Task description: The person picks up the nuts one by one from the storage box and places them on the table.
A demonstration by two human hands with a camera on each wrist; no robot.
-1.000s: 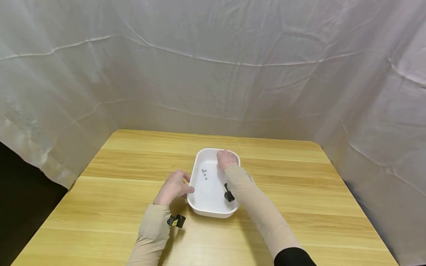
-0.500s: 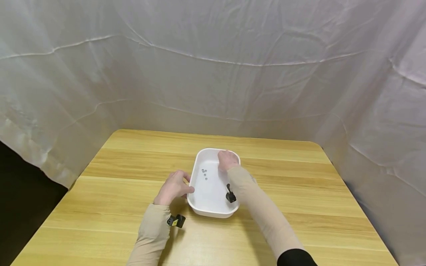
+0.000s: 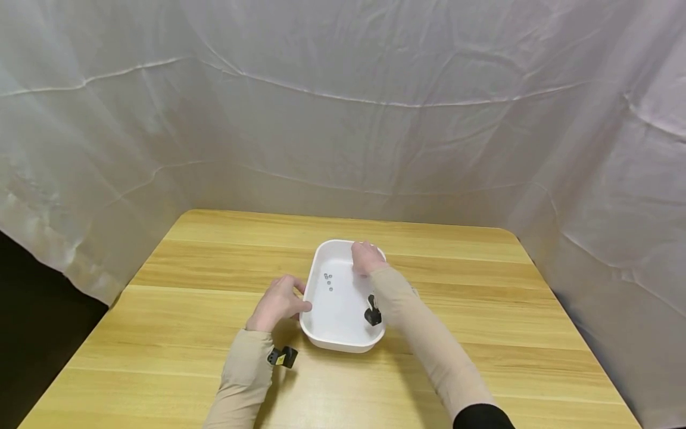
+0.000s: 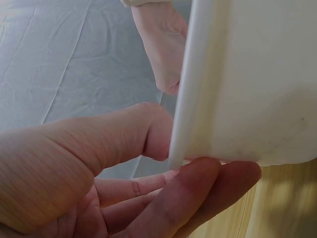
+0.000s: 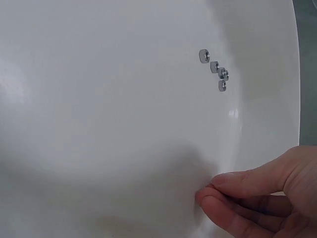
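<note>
A deep white tray [image 3: 343, 342] stands on the table. My left hand [image 3: 276, 304] grips its left rim, thumb at the lip and fingers bent against the outer wall, as the left wrist view shows. My right hand [image 3: 367, 258] reaches inside the tray at its far right. In the right wrist view the right hand [image 5: 267, 198] is low at the curved edge of the tray floor, thumb tip meeting the curled fingertips; nothing shows between them. Several small metal nuts [image 5: 214, 67] lie grouped on the floor of the tray, beyond that hand; the same nuts [image 3: 329, 282] sit left of centre in the head view.
The wooden table [image 3: 482, 333] extends around the tray on every side. Pale hanging cloth [image 3: 343, 137] encloses its back and sides. A small black camera [image 3: 373, 313] on the right wrist hangs over the tray; another camera [image 3: 284, 356] is on the left wrist.
My right hand has shifted slightly to the right inside the tray, its forearm moving right too. The left hand keeps its grip on the rim, and the visible nuts stay grouped.
</note>
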